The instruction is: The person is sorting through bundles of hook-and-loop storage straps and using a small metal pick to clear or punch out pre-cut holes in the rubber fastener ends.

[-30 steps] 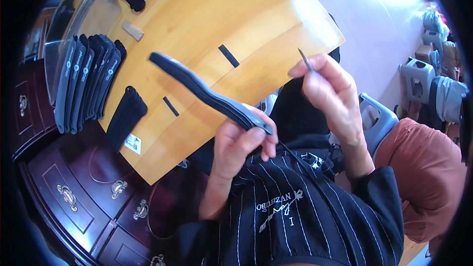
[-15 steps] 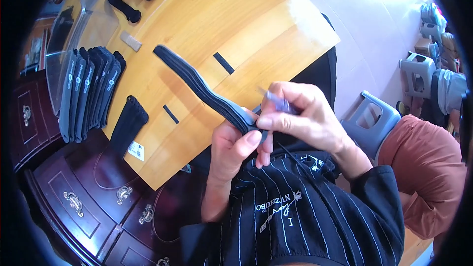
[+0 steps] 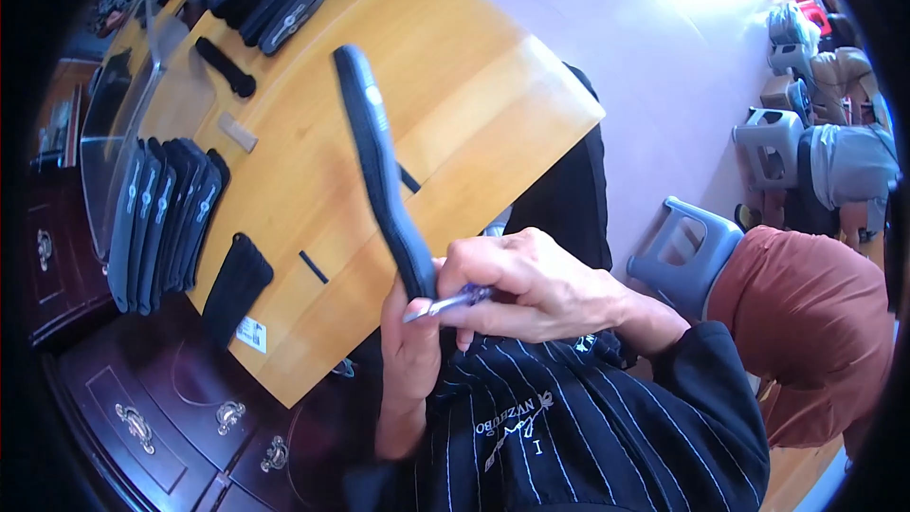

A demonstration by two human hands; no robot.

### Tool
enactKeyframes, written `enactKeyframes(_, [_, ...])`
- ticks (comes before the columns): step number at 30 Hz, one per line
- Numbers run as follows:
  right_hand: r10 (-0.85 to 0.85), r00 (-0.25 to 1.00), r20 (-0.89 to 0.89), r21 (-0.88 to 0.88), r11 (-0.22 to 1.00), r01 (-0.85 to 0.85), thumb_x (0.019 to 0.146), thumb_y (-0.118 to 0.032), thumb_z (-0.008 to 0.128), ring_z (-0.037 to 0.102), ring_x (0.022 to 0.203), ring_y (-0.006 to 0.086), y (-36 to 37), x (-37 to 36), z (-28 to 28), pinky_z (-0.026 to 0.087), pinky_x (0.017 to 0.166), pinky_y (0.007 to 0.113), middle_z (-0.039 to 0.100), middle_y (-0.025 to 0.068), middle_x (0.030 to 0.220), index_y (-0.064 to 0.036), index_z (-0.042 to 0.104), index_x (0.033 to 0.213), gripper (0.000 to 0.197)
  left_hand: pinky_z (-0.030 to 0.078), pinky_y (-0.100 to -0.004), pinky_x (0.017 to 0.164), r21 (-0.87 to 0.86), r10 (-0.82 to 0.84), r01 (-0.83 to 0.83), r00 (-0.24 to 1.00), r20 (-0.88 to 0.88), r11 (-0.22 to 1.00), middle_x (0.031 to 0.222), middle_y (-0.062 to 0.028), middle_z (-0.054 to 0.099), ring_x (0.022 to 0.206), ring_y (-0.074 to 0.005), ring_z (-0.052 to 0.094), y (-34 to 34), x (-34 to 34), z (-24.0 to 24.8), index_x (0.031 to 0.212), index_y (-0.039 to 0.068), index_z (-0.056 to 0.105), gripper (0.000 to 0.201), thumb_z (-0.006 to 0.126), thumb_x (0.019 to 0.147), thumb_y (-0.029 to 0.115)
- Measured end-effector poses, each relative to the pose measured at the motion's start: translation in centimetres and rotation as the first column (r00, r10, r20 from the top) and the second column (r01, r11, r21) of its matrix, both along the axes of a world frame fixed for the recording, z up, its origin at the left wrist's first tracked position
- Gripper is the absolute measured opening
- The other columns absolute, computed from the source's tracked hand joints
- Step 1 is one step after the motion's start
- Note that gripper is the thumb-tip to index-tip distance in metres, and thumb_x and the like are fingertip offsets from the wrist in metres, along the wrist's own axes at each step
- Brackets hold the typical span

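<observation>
A long, curved dark padded strap (image 3: 377, 175) with a grey side and a pale printed mark stands up from my left hand (image 3: 409, 360). The left fingers are closed round its near end, partly hidden by the other hand. My right hand (image 3: 540, 284) comes across from the right and grips a small cutter (image 3: 464, 300) with a purple see-through handle and a pale metal tip. That tip lies over the left thumb, beside the strap's near end. Whether the blades touch the strap, I cannot tell.
On the wooden table (image 3: 455, 66) lie a row of grey-black straps (image 3: 166, 223), a black piece with a white tag (image 3: 237, 284), a beige block (image 3: 237, 131) and a thin black strip (image 3: 313, 267). More straps (image 3: 284, 0) are piled at the back. A grey stool (image 3: 687, 246) stands right.
The strap has turned more upright, showing its printed side. My right hand has come down and left with the cutter, over the left thumb. The whole view has shifted slightly.
</observation>
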State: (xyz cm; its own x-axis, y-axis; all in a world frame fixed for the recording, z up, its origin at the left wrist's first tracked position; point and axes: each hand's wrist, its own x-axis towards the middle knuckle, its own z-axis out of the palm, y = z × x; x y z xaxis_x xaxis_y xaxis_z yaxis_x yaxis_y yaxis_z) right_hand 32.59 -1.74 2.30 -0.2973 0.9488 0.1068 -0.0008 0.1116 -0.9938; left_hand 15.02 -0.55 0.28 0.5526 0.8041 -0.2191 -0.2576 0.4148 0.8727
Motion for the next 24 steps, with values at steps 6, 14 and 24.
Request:
enactKeyframes(6, [-0.203,0.770,-0.605,-0.568,0.787,-0.239,0.093,-0.008,0.059,0.066,0.063,0.0161,-1.1,-0.1,0.7,0.052,0.055,0.027,0.060,0.0070,0.079,0.0004,0.056,0.090,0.009,0.039,-0.0215,0.048,0.021,-0.171,0.169,0.975,0.140,0.985,0.068,-0.0052,0.055,0.050,-0.0097,0.050,-0.1,-0.2,-0.5,0.095,-0.001,0.053,0.055,0.047,0.097,0.054])
enactKeyframes(14, [-0.335,0.690,-0.641,-0.541,0.836,-0.097,0.091,-0.016,0.063,0.036,0.051,0.0000,0.6,3.4,0.8,0.026,0.043,0.017,0.047,-0.0028,0.072,-0.0035,0.055,0.089,0.015,0.047,-0.0246,0.056,-0.119,-0.279,0.314,0.929,0.241,0.942,0.082,-0.0127,0.058,0.062,-0.0139,0.058,-0.2,-0.8,-0.6,0.104,-0.005,0.052,0.044,0.044,0.102,0.038])
enactKeyframes(24, [-0.353,0.920,-0.168,-0.045,0.935,0.351,0.066,-0.020,0.091,0.037,0.059,-0.0009,-0.5,1.0,-1.3,0.032,0.053,0.015,0.049,-0.0014,0.091,-0.0065,0.041,0.136,0.087,0.022,-0.0199,0.033,-0.390,0.211,-0.174,0.976,0.054,0.904,0.052,0.0009,0.034,0.037,-0.0050,0.024,1.8,1.4,1.0,0.087,0.006,0.048,0.031,0.037,0.104,0.030])
